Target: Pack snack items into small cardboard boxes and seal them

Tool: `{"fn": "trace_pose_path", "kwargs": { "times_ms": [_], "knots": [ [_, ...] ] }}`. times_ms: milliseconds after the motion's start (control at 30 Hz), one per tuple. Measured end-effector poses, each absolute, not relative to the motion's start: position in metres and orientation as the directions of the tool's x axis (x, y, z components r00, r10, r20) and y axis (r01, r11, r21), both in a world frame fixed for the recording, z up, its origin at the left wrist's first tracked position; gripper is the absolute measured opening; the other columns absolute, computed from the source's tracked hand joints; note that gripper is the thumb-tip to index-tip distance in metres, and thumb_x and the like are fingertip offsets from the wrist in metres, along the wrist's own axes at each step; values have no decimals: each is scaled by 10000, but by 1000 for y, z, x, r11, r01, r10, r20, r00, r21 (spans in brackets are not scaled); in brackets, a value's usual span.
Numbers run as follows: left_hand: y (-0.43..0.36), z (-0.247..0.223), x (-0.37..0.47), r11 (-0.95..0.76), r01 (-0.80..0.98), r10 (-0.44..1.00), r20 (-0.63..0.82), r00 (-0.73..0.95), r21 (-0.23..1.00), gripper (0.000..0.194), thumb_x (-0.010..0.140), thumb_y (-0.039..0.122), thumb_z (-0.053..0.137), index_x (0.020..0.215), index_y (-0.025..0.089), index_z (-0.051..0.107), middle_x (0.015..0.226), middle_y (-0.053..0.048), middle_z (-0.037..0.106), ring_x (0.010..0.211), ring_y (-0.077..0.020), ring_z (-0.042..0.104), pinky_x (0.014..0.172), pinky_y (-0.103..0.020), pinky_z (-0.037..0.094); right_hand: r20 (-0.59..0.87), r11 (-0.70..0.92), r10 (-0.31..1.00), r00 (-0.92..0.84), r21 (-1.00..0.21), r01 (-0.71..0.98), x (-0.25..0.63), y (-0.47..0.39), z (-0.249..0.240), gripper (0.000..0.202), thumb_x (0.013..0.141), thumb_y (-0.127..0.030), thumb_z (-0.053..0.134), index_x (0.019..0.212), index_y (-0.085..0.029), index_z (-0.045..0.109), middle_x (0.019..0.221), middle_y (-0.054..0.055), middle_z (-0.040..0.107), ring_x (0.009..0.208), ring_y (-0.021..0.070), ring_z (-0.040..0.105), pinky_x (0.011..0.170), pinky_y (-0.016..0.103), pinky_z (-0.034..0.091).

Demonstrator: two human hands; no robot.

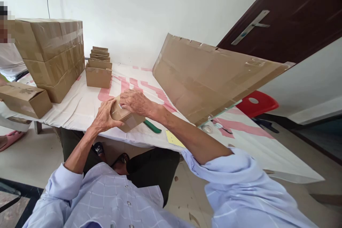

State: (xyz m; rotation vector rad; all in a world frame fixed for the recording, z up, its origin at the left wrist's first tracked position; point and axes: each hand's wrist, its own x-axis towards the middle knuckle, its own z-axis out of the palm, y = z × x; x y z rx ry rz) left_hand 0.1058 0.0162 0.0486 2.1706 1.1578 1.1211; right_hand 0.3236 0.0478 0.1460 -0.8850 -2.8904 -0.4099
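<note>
A small cardboard box point(135, 123) sits at the table's front edge, with clear tape glinting on it. Round its left end lies my left hand point(104, 115), the thumb along the near side and the fingers over the far side. My right hand point(136, 101) rests on the box top with its fingers curled together. A tiny whitish bit point(120, 106) shows at those fingertips, too small to name. Just right of the box lies a green curved handle point(153, 126); the rest of that tool is hidden.
Taped cartons point(56, 55) are stacked at left, with another carton point(26, 99) before them and a person point(10, 60) beyond. Folded cardboard pieces point(98, 74) stand behind my hands. A large cardboard sheet point(208, 74) leans at right, near a tape roll point(207, 128) and red stool point(258, 103).
</note>
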Motion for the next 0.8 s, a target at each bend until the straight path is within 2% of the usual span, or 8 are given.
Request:
{"fn": "trace_pose_path", "kwargs": {
  "times_ms": [133,367,667,800],
  "knots": [
    [17,48,106,-560,478,829,456,325,677,1149,591,431,1074,1592,212,554,1717,-240,515,1626,-500,451,1343,-705,369,173,801,530,-830,218,557,327,49,145,276,1089,-137,533,927,-178,753,1031,128,764,990,262,600,800,380,366],
    [18,50,108,-553,484,833,450,322,678,1142,583,453,1076,1576,219,564,1708,-237,519,1619,-505,455,1335,-705,378,187,845,506,-842,89,527,334,55,149,214,1068,-168,608,916,-206,754,1044,92,760,1007,243,620,856,353,414],
    [16,56,109,-553,483,833,445,329,679,1109,588,400,1062,1568,232,570,1702,-220,519,1617,-502,454,1339,-716,370,182,803,557,-810,130,581,325,53,145,259,1062,-133,534,1030,-179,786,1117,146,808,1061,280,655,875,379,438],
    [16,56,110,-554,485,833,451,322,677,1108,577,402,1068,1559,235,583,1691,-211,525,1618,-504,450,1340,-715,374,196,815,547,-814,96,571,328,53,147,227,1048,-150,568,1028,-188,791,1139,142,807,1075,287,663,907,388,463]
  ]
}}
